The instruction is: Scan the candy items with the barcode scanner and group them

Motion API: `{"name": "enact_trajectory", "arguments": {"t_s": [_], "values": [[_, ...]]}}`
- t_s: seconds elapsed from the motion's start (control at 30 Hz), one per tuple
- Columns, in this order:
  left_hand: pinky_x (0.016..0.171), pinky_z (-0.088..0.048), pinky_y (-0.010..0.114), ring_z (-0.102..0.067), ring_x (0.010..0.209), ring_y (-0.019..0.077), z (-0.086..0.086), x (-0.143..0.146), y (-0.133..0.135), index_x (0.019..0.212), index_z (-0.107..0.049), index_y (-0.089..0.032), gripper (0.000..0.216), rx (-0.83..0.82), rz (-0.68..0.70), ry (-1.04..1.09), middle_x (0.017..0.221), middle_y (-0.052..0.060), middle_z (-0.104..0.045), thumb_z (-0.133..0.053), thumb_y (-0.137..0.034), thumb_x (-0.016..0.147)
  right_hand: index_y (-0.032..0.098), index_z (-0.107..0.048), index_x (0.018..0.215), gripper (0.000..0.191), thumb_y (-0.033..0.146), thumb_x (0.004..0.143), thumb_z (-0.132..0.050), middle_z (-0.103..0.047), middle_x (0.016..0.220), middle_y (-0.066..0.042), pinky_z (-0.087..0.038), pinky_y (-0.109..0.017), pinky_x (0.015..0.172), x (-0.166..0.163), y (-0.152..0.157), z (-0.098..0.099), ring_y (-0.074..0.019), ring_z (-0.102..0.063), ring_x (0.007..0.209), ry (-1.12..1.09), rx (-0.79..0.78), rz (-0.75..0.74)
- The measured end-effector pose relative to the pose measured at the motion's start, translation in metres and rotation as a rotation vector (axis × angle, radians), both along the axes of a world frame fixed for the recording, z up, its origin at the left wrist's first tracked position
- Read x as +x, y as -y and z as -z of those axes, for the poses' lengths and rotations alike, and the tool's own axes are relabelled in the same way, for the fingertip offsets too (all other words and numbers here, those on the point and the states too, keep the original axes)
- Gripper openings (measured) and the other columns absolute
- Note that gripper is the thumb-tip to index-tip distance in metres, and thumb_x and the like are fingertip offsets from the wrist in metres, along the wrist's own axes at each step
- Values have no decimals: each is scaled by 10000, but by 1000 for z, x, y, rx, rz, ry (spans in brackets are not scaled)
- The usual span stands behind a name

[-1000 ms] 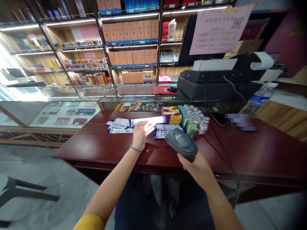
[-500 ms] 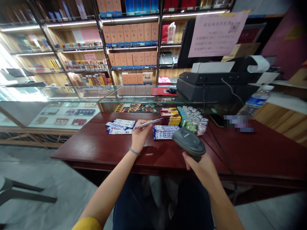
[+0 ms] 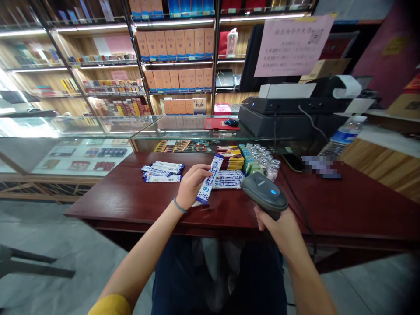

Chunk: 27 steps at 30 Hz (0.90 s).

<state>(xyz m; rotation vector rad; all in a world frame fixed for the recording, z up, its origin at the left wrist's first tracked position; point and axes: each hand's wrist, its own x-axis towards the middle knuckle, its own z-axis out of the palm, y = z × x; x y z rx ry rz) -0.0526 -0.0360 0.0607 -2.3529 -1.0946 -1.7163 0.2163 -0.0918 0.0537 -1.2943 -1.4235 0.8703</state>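
Observation:
Pinched in my left hand (image 3: 193,186) is a blue-and-white snack packet (image 3: 210,180), tilted with its printed face up above the table. My right hand (image 3: 278,223) is wrapped round the handle of a dark barcode scanner (image 3: 264,192), whose blue light is lit. The scanner's head points left towards the packet, a gap apart from it. Left of my left hand, several like packets (image 3: 162,170) lie in a loose pile. A neater row of the same packets (image 3: 229,179) lies between the two hands, partly behind the held one.
Behind the row stand red-and-yellow packets (image 3: 231,158) and several small clear jars (image 3: 272,168). A phone (image 3: 292,162) and a water bottle (image 3: 343,135) are at the right of the dark red table (image 3: 108,197). A cable (image 3: 297,203) crosses the tabletop. A glass counter (image 3: 183,124) borders the back.
My left hand has turned the packet from edge-on to showing its printed face. The scanner has shifted slightly right, and its blue light has come on.

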Motion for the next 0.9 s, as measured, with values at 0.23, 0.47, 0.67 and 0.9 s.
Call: {"name": "enact_trajectory", "arguments": {"t_s": [0.23, 0.47, 0.67, 0.9], "values": [[868, -517, 315, -669, 949, 209, -14, -9, -26, 1070, -706, -196, 201, -225, 216, -483, 1004, 90, -706, -539, -190, 958, 229, -580, 766, 189, 380, 780, -693, -559, 462, 53, -431, -287, 521, 17, 1, 0, -154, -536, 448, -5, 4, 41], [928, -517, 287, -722, 1014, 209, -5, 12, -52, 1119, -730, -173, 225, -475, 481, -502, 1119, 82, -772, -609, -231, 938, 227, -576, 735, 221, 404, 824, -674, -553, 460, 46, -418, -290, 551, 28, 1, 4, -152, -523, 470, 4, -2, 80], [883, -532, 233, -742, 956, 166, -6, 18, -62, 1049, -796, -189, 213, -737, 459, -457, 1047, 34, -807, -617, -230, 940, 230, -586, 699, 246, 428, 820, -667, -562, 457, 35, -425, -294, 561, 31, 2, 3, -160, -538, 477, 36, -15, 99], [837, -511, 213, -727, 914, 146, -17, 25, -61, 1127, -772, -172, 253, -743, 390, -643, 1064, 42, -799, -595, -215, 951, 229, -574, 678, 229, 402, 802, -661, -568, 454, 33, -432, -282, 556, 28, 2, 1, -153, -542, 469, 61, -26, 112]]}}
